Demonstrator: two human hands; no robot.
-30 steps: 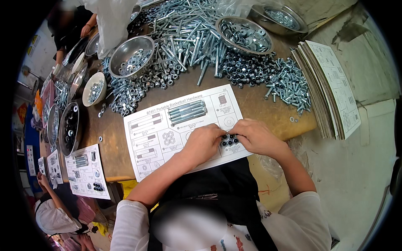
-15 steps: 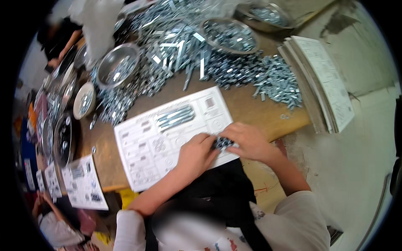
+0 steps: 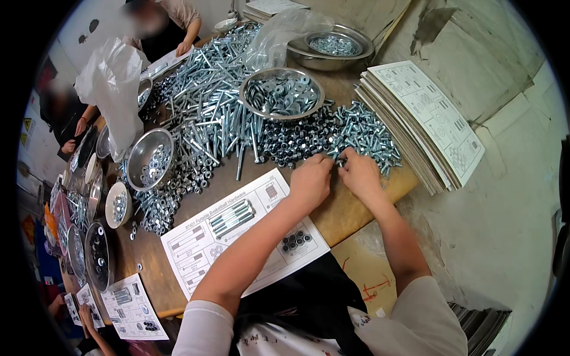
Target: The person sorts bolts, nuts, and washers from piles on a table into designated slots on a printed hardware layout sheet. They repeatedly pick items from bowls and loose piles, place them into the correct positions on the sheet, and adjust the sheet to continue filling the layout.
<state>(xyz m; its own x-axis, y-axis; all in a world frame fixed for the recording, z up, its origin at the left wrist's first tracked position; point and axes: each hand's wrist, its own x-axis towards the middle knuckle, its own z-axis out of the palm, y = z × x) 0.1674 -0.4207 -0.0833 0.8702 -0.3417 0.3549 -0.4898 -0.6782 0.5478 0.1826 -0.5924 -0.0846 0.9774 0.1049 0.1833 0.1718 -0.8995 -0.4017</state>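
The left hand has its fingers bent and drawn together at the edge of the dark nuts; whether it pinches one I cannot tell. The right hand curls just beside it, by the small bolts, and its hold cannot be made out either. Both piles lie loose on the table. Behind the nuts, a steel bowl is heaped with flat washers. Farther back, a basin has a smaller dish of small metal parts in it. To the left, a tilted bowl holds washers low on one side, a cream bowl small shiny parts, and a dark-looking bowl black pieces. Nearer the person, the card bears long bolts and black nuts in rows
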